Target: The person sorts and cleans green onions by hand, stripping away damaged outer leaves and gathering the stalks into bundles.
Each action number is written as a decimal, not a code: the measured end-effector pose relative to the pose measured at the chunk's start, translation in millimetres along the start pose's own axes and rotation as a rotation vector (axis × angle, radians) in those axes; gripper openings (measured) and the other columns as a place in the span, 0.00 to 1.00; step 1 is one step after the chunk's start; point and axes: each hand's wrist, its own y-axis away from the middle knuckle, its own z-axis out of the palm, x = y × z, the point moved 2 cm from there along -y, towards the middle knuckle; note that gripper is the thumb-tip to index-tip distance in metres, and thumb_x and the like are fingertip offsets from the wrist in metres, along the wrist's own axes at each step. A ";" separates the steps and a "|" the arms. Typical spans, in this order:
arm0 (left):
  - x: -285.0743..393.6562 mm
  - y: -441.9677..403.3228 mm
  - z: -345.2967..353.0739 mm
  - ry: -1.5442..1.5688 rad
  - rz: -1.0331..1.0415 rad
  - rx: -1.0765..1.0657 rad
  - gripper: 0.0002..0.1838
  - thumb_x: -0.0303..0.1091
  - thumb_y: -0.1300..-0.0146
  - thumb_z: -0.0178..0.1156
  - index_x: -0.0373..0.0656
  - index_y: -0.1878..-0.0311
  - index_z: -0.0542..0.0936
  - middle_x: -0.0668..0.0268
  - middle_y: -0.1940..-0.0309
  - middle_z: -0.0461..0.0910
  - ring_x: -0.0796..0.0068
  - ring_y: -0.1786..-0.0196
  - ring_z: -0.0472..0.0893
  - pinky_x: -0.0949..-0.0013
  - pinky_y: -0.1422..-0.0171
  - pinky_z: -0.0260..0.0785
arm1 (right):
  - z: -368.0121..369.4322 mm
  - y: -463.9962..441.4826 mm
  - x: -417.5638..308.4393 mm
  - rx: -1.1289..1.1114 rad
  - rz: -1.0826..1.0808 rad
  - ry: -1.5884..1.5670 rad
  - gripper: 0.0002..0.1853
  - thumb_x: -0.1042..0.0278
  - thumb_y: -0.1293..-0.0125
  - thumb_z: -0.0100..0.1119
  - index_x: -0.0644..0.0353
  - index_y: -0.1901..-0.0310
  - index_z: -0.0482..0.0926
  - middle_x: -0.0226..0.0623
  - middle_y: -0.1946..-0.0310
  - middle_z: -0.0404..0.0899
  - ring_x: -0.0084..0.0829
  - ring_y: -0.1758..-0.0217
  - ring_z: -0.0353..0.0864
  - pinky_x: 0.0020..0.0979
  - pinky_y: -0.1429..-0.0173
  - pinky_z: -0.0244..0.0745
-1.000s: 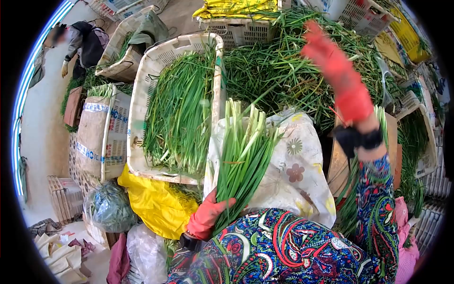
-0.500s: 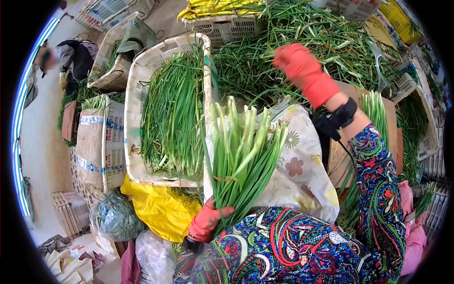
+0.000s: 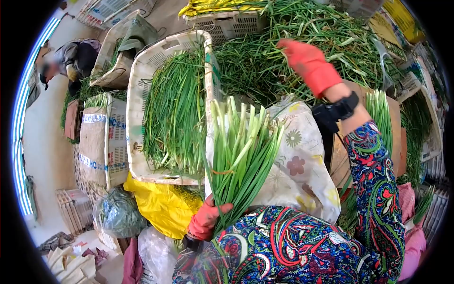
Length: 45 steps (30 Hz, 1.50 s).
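My left hand (image 3: pixel 207 218), in a red rubber glove, is wrapped round the leafy lower part of a bunch of garlic chives (image 3: pixel 239 165). The pale stalk ends point up and away from me, and a thin reddish band crosses the bunch. Raised at the upper right, my right hand (image 3: pixel 305 64) is also in a red glove, over a large heap of loose green leaves (image 3: pixel 293 33). Its fingers look bent together; what they hold, if anything, is hidden. A flower-print sheet (image 3: pixel 302 165) lies beneath the bunch.
A white plastic crate (image 3: pixel 135 118) full of long chives stands left of the bunch. Yellow plastic (image 3: pixel 165 206) lies below it. More chives (image 3: pixel 379 116) rest on cardboard at the right. Another person (image 3: pixel 78 59) bends near crates at the far left.
My right hand has shifted slightly right and looks less curled than before. The left hand keeps its hold on the bunch. The other person's head has moved slightly.
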 end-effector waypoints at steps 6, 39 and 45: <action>5.6 -14.7 11.5 0.038 0.051 0.067 0.23 0.29 0.42 0.57 0.39 0.43 0.68 0.57 0.55 0.77 0.62 0.55 0.79 0.62 0.50 0.74 | -40.4 83.3 -93.3 0.052 -0.720 -0.252 0.26 0.58 0.45 0.58 0.58 0.45 0.70 0.43 0.45 0.69 0.42 0.39 0.65 0.40 0.36 0.60; 18.0 -14.2 12.3 -0.587 0.379 0.076 0.43 0.18 0.46 0.57 0.38 0.31 0.44 0.58 0.37 0.60 0.70 0.37 0.62 0.69 0.34 0.53 | 40.5 98.9 -107.1 -0.633 0.028 -2.086 0.49 0.55 0.42 0.60 0.48 0.30 0.34 0.41 0.31 0.47 0.33 0.33 0.58 0.36 0.31 0.53; 12.7 -15.1 21.6 -0.823 0.394 -0.042 0.38 0.22 0.42 0.54 0.36 0.31 0.46 0.55 0.32 0.52 0.69 0.30 0.51 0.70 0.30 0.44 | 57.1 97.2 -116.0 -0.327 0.082 -1.849 0.48 0.60 0.44 0.61 0.45 0.30 0.37 0.35 0.31 0.49 0.31 0.35 0.61 0.32 0.35 0.58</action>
